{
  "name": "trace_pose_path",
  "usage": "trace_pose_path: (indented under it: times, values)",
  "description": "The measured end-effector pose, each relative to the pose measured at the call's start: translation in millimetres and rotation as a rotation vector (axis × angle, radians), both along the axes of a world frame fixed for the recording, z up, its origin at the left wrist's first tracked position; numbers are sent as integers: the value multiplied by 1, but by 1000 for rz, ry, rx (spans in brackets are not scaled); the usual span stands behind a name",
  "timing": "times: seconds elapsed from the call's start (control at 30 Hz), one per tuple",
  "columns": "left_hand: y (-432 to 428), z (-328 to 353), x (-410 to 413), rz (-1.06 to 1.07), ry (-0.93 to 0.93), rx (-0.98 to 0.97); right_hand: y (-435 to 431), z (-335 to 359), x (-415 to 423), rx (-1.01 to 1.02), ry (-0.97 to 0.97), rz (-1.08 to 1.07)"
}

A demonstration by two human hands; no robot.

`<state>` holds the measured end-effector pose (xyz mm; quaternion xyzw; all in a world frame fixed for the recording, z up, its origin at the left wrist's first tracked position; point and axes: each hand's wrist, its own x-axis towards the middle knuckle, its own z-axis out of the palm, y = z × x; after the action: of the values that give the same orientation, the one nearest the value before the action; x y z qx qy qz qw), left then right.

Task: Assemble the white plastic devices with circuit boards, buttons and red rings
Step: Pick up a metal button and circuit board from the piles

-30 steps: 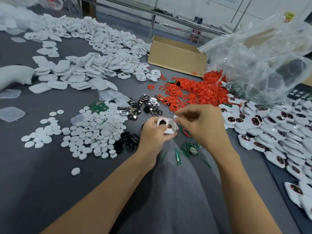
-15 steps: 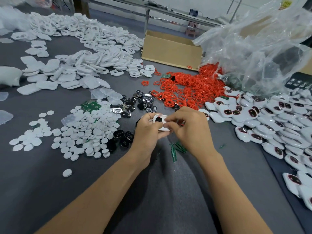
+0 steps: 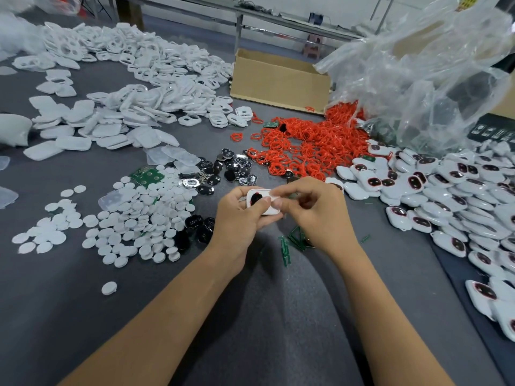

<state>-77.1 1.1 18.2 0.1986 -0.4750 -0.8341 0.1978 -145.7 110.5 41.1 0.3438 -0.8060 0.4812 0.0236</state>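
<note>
Device: white device (image 3: 260, 195), dead centre of the view, held just above the grey table (image 3: 83, 316), with a dark oval opening on its left half facing up.
Left hand: left hand (image 3: 239, 218) wrapped round the device's left end, thumb laid across the top face beside the dark opening.
Right hand: right hand (image 3: 315, 210) gripping the right end with fingertips curled onto the top edge. Might be pressing some small part in, too hidden to say.
Green bits: thin green strips (image 3: 289, 243) at 5 o'clock from the device, flat on the table just under the right hand.
Black pieces: dark and shiny button parts (image 3: 231, 171) at 11 o'clock, a few more black ones (image 3: 200, 227) at 8 o'clock.
Discs: big scatter of white round discs (image 3: 133, 218) at 9 o'clock, one stray disc (image 3: 109, 288) lower down at 8.
Board: green circuit board (image 3: 147, 175) at 10 o'clock, on the top edge of the discs.
Rings: heap of red rings (image 3: 306, 146) at 1 o'clock, near.
Finished pile: white units with red-rimmed dark windows (image 3: 446, 196) from 3 round to 4 o'clock, running off the right edge.
Shells: loads of empty white shells (image 3: 133, 79) and flat covers (image 3: 69, 135) from 10 to 11 o'clock, farther back.
Box: cardboard box (image 3: 278, 82) at 12 o'clock, behind the rings.
Bag: crumpled clear plastic bag (image 3: 418, 79) at 2 o'clock, next to the box.
</note>
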Motion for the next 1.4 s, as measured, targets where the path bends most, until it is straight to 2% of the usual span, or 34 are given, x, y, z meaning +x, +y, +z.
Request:
trace_pose_path:
  times: [0.13, 0.3, 0.37, 0.47, 0.57, 0.67, 0.8, 0.87, 0.93, 1.03, 1.17, 1.27, 1.4]
  values:
    - [2, 0, -1, 27, -10, -41, 5, 2, -1, -106, -160, -39]
    - [4, -1, -1, 64, -52, -119, 4, -2, -1, -110, -177, -58]
    - [5, -2, -2, 65, -58, -145, 0, 0, 0, -143, -165, -103]
    - [6, -6, -3, 66, -53, -189, -16, 14, 1, -118, -14, -139]
    - [6, -8, -5, 64, -65, -253, -50, 35, 3, 17, 159, -30]
    - [7, -7, -4, 85, -53, -371, -100, 43, -4, 304, 250, 98]
    - [6, -2, 5, 64, -66, -458, -165, 34, -21, 672, 245, 207]
    - [3, -2, 5, 55, -92, -428, -182, 27, -26, 741, 187, 193]
    - [2, -1, 5, 59, -119, -332, -189, 20, -32, 717, 122, 151]
    - [5, 2, 8, 6, -28, -194, -192, 14, -40, 591, -41, 100]
    - [5, 0, 5, 7, -108, -368, -187, 12, -44, 584, -101, 103]
    - [5, -3, 3, 6, -128, -425, -180, 19, -38, 455, -145, 106]
    - [2, -5, 0, 42, -109, -346, -157, 36, -25, 287, -219, 156]
